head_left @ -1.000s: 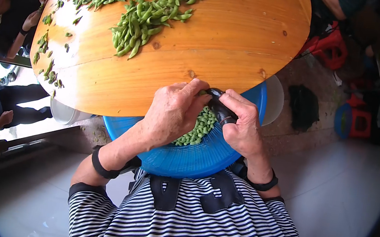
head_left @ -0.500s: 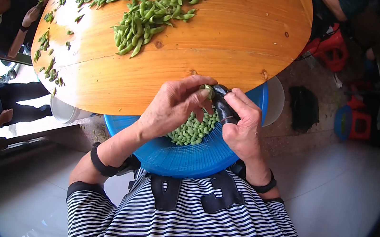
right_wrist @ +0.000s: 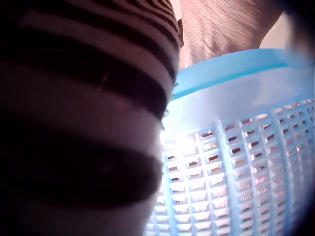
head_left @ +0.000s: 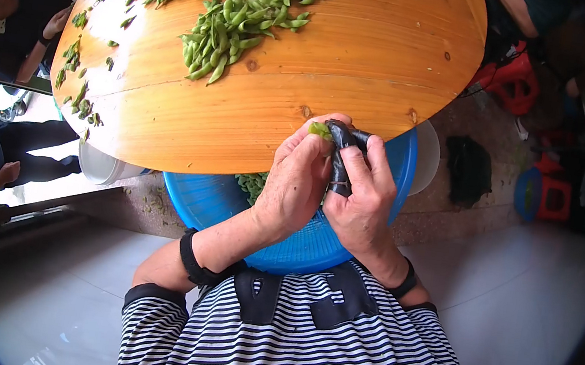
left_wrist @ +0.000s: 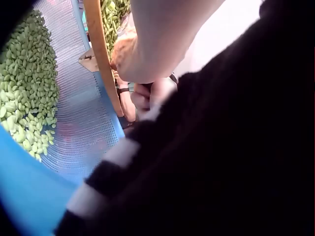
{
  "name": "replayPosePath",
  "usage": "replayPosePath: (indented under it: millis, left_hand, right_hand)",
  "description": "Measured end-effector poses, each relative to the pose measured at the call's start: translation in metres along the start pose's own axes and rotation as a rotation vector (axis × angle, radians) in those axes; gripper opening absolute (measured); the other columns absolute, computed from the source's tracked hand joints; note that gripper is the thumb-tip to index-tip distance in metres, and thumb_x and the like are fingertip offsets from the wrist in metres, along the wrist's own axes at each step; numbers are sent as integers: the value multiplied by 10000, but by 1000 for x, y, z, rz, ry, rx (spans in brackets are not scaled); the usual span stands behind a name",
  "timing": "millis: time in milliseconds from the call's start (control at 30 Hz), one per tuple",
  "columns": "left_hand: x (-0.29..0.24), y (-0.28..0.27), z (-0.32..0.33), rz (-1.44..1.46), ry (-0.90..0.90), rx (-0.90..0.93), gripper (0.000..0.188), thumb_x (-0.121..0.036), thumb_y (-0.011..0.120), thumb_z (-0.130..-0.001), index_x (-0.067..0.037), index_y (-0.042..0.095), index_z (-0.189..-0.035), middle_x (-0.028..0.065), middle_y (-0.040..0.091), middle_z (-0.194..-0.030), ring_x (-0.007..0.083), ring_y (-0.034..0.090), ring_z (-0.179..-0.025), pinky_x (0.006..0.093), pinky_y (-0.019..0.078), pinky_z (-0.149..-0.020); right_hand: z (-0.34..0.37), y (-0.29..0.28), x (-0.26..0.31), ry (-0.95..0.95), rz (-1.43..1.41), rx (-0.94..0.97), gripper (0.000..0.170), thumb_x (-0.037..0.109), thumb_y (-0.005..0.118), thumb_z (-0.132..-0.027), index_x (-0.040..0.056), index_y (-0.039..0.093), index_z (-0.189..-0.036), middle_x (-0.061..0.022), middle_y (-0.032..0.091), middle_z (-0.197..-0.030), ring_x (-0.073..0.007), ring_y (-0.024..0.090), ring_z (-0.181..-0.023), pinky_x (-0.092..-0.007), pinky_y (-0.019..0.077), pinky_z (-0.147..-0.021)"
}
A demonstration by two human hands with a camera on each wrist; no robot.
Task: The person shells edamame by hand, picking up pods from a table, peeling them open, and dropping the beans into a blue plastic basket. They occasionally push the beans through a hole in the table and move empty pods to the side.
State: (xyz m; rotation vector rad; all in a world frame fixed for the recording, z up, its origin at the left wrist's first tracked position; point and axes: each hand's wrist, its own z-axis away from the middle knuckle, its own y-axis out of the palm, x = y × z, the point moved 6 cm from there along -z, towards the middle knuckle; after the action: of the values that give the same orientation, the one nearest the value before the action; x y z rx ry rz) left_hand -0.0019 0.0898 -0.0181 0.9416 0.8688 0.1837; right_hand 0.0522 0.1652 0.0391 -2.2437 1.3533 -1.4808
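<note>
My left hand pinches a green soybean pod at its fingertips, close over the near edge of the table. Against it comes my right hand, with shiny black coverings on its thumb and a finger, one bound by a thin band. The black tips press on the pod's right end. Below both hands is a blue mesh basket, its contents partly covered by them. Shelled beans lie heaped in it in the left wrist view. The right wrist view shows mostly striped cloth and basket mesh.
A large heap of soybean pods lies on the wooden table, with scraps along its left edge. White tubs stand under the table. Two other people sit at left. Red stools and a black bag are at right.
Both hands have drawn together; the left has moved right and turned more upright, covering much of the beans. The pod now shows bright green between the fingertips. The view has shifted slightly.
</note>
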Motion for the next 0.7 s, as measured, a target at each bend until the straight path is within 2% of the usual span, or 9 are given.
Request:
replayPosePath:
  millis: [133,233,367,467,500,567,633,667,700]
  left_hand:
    - [4,-6,-4,47,-41,58,307,-161,483,-954,-2,544,-1211,90,605,-1110,182,568,-1044,331,455,-930]
    - [-8,-11,-3,-20,-71,86,286,-157,492,-965,3,571,-1188,72,617,-1082,168,579,-1000,315,469,-896]
    - [-14,-11,2,-230,-220,127,273,-62,484,-958,14,565,-1208,58,624,-1059,144,583,-913,258,476,-840]
    - [-17,-1,16,-837,-276,397,309,-89,607,-919,-17,588,-1219,90,653,-1085,170,608,-971,292,493,-847]
    - [-25,-1,16,-839,-270,390,309,-89,607,-919,-17,588,-1219,90,653,-1085,170,608,-971,292,493,-847]
    - [-40,23,24,-1287,109,855,293,-78,662,-868,-8,623,-1149,135,691,-1032,262,664,-932,344,530,-819]
    - [-76,18,0,-1423,146,551,239,-37,661,-819,-16,669,-1057,143,694,-995,317,662,-951,377,529,-834]
    - [-97,8,-17,-1598,350,360,188,-15,642,-796,-18,677,-981,134,681,-919,319,651,-891,386,530,-792]
    - [-118,5,-34,-1896,665,199,179,32,654,-797,-41,702,-953,110,691,-894,272,655,-866,370,524,-763]
  right_hand:
    - [-4,-4,-1,-47,-36,-2,395,-128,574,-662,-67,601,-1051,-181,516,-922,-324,595,-758,-358,512,-649]
    - [-6,-7,-19,144,-289,106,361,-128,518,-692,-70,610,-1036,-132,518,-844,-257,578,-739,-306,488,-634]
    - [1,-5,-42,669,-747,247,317,-111,452,-729,-59,619,-994,-24,532,-831,-80,474,-719,-218,388,-599]
    - [-1,-49,-59,555,-525,85,329,-104,444,-719,-51,615,-995,-23,550,-866,-45,462,-718,-202,382,-552]
    - [-3,-69,-62,562,-493,0,341,-99,445,-712,-53,608,-1008,-24,554,-879,-38,455,-721,-199,382,-552]
    - [2,-107,-91,638,-277,-98,392,-88,445,-696,-79,581,-1063,-105,600,-907,-149,555,-719,-259,444,-633]
    - [3,-129,-110,351,384,60,431,-94,460,-692,-93,555,-1113,-213,614,-931,-346,612,-788,-348,474,-746]
    - [9,-135,-125,542,498,144,462,-101,478,-685,-94,544,-1142,-285,595,-917,-454,578,-871,-404,463,-822]
    - [12,-140,-128,535,498,144,462,-101,478,-685,-94,544,-1142,-285,595,-917,-454,578,-871,-404,463,-822]
